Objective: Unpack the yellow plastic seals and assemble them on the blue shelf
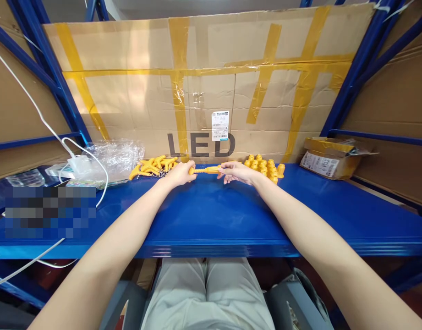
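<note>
My left hand (181, 174) is closed at the rounded end of a yellow plastic piece with a threaded shaft (199, 171). At the shaft's right end is a ribbed yellow cylinder (212, 170), in line with it. My right hand (236, 171) pinches the far end of this cylinder between thumb and fingers, its other fingers loosely bent. Beside my left hand lies a pile of branched yellow plastic pieces (150, 166), with small chains among them. Behind my right wrist stand several ribbed yellow plastic pieces (262, 165), close together.
A blue shelf top (217, 215) lies under my hands, backed by a large taped cardboard sheet (138, 101). Clear plastic wrapping (116, 158) and a white cable (102, 172) are at left. An open cardboard box (329, 158) stands at right. Blue posts (355, 78) frame the sides.
</note>
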A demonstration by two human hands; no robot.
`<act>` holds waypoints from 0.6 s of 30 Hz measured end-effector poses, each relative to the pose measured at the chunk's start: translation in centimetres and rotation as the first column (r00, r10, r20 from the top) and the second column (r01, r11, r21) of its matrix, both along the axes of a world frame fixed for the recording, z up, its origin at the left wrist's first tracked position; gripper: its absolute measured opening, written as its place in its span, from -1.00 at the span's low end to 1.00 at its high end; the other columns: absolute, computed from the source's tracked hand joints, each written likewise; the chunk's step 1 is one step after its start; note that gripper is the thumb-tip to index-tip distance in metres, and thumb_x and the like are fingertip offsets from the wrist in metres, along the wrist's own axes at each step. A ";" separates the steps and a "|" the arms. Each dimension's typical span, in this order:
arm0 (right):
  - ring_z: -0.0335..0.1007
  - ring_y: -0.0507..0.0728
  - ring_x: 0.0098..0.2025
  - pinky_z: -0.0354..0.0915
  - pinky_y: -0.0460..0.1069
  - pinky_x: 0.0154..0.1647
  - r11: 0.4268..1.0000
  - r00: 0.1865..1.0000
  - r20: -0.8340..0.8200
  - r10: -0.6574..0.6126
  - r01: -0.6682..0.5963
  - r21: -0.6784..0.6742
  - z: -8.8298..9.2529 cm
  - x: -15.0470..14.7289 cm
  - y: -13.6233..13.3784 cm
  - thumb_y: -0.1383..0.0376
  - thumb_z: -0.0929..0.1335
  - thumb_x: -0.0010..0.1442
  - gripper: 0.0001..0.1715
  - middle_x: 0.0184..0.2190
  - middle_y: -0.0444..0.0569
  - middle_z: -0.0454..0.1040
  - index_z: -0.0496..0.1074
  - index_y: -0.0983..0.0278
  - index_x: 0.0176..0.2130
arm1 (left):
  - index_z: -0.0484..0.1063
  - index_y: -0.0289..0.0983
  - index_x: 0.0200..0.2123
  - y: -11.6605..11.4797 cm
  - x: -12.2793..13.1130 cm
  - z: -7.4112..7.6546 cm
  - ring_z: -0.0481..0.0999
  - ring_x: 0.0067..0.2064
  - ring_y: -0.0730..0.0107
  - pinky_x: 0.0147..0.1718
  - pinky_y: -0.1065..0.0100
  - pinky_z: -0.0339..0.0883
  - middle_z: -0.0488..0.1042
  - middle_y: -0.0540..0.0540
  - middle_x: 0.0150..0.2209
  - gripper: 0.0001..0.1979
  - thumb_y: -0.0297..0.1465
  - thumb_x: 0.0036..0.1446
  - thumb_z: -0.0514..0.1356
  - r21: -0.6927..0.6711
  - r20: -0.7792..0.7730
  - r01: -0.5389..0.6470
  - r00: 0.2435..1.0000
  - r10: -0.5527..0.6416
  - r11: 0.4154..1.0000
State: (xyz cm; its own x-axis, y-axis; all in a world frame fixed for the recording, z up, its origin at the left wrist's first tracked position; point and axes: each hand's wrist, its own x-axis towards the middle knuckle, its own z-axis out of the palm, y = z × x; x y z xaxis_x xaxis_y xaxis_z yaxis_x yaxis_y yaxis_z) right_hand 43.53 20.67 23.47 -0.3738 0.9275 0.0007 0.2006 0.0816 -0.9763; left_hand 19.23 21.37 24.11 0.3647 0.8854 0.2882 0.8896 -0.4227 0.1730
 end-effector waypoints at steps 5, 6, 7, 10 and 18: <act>0.40 -0.04 -0.60 0.28 -0.16 -0.56 1.000 1.000 -0.009 0.000 0.000 0.023 0.1 -0.4 -0.2 0.26 0.40 0.23 -0.82 -0.49 -0.04 0.54 0.41 0.35 -0.31 | 0.33 -0.19 -0.19 0.2 -0.1 -0.2 0.49 -0.37 0.29 -0.37 0.36 0.24 0.50 0.02 -0.47 -0.77 -0.27 0.06 0.14 0.002 -0.015 0.010 1.000 -0.010 1.000; 0.39 -0.04 -0.61 0.26 -0.16 -0.57 1.000 1.000 -0.008 -0.007 0.007 0.025 0.1 -0.4 -0.3 0.25 0.39 0.23 -0.80 -0.50 -0.04 0.53 0.41 0.36 -0.32 | 0.33 -0.19 -0.19 0.3 -0.1 -0.2 0.49 -0.37 0.29 -0.38 0.36 0.23 0.50 0.02 -0.47 -0.76 -0.26 0.06 0.15 0.007 -0.018 0.008 1.000 -0.008 1.000; 0.39 -0.04 -0.62 0.26 -0.16 -0.57 1.000 1.000 -0.007 -0.012 0.012 0.027 0.1 -0.5 -0.3 0.24 0.39 0.24 -0.78 -0.51 -0.04 0.53 0.41 0.36 -0.34 | 0.33 -0.19 -0.19 0.3 -0.1 -0.2 0.49 -0.38 0.29 -0.38 0.36 0.23 0.50 0.02 -0.46 -0.75 -0.25 0.05 0.15 0.010 -0.019 0.007 1.000 -0.006 1.000; 0.38 -0.03 -0.63 0.24 -0.14 -0.57 0.999 1.000 0.001 -0.020 0.020 0.037 0.2 -0.6 -0.3 0.20 0.39 0.24 -0.72 -0.54 -0.03 0.53 0.41 0.37 -0.39 | 0.33 -0.19 -0.19 0.4 -0.1 -0.3 0.48 -0.40 0.31 -0.40 0.37 0.22 0.49 0.02 -0.46 -0.73 -0.22 0.05 0.17 0.016 -0.020 0.009 1.000 -0.008 1.000; 0.36 -0.02 -0.64 0.20 -0.13 -0.58 0.999 1.000 0.003 -0.025 0.025 0.041 0.2 -0.9 -0.1 0.13 0.39 0.23 -0.62 -0.57 0.01 0.53 0.39 0.37 -0.46 | 0.35 -0.20 -0.20 0.4 -0.2 -0.4 0.48 -0.36 0.26 -0.43 0.37 0.18 0.50 -0.04 -0.40 -0.68 -0.13 0.05 0.17 0.077 -0.063 -0.003 0.998 0.008 0.997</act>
State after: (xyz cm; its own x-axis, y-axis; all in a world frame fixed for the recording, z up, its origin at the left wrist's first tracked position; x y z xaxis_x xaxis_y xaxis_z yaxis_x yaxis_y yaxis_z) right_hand 42.66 20.55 23.68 -0.3504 0.9359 0.0372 0.2066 0.1160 -0.9715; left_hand 19.03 21.81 23.68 0.3792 0.8637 0.3320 0.9002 -0.4274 0.0834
